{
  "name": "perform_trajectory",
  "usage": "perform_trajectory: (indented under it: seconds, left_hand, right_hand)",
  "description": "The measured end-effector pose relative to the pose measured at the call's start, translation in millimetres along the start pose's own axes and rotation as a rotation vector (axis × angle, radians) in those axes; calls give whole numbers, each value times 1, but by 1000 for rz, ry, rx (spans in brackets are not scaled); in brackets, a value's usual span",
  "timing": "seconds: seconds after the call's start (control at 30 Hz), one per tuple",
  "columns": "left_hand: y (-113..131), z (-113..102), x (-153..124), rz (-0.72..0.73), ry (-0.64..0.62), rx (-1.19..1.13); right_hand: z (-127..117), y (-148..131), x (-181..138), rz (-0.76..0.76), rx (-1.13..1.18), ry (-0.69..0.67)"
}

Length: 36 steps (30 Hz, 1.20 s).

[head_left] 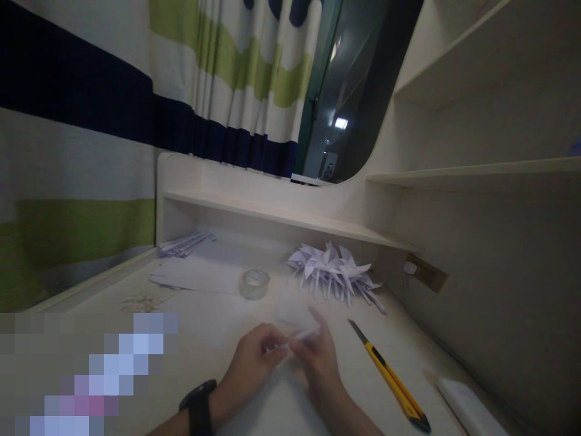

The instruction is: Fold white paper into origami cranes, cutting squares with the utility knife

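Above the desk, my left hand (254,358) and my right hand (320,363) meet with fingertips close together. Between them is a thin white piece of paper (306,332), blurred and partly hidden by the fingers. My left fingers are curled in a pinch on its left end, and a dark watch (200,402) is on that wrist. My right thumb and fingers pinch the other end, one finger pointing up. Just behind the hands lies a white paper square (293,306). A roll of clear tape (254,284) rests beyond my left hand.
Several white paper pinwheels (329,266) lie in a pile at the back right. A yellow utility knife (388,375), blade out, is right of my hands. Paper sheets (200,269), rolled paper sticks (186,244) and small scraps (140,303) are at left. A white flat object (469,406) sits front right.
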<state>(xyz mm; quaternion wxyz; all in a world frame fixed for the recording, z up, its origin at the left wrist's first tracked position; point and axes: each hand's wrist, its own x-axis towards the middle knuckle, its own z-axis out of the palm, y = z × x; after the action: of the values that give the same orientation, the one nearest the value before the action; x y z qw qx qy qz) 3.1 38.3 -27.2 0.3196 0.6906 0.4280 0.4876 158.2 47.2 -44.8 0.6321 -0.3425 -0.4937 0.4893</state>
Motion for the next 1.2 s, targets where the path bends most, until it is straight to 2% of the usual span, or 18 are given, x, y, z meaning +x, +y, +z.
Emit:
perform_trajectory:
  seconds: [0.17,0.33,0.5,0.63,0.7,0.8,0.87,1.07,1.2]
  left_hand:
    - [-1,4,-3,-29,2,62]
    - [-2,6,-4,-20,-9,29]
    - [-4,6,-1,-110,-106,-97]
    - [-3,1,0,-159,-110,-43]
    - [0,-3,1,-93,-107,37]
    - [5,-7,2,30,-144,135]
    - [6,-8,2,62,-178,188]
    - [-4,-15,7,118,-130,410]
    - [-16,-20,10,194,-169,522]
  right_hand:
    - [2,1,0,-2,-35,50]
    - [4,-5,0,-16,-33,52]
    - [3,-12,4,-24,-35,63]
    - [3,-17,4,-19,-91,120]
    - [4,-17,3,-22,-124,99]
    - [4,-13,2,-20,-127,-5]
    - [2,-11,3,-16,-128,-47]
    - [-4,-20,6,-31,-390,1]
    - [-1,-31,6,-40,-466,8]
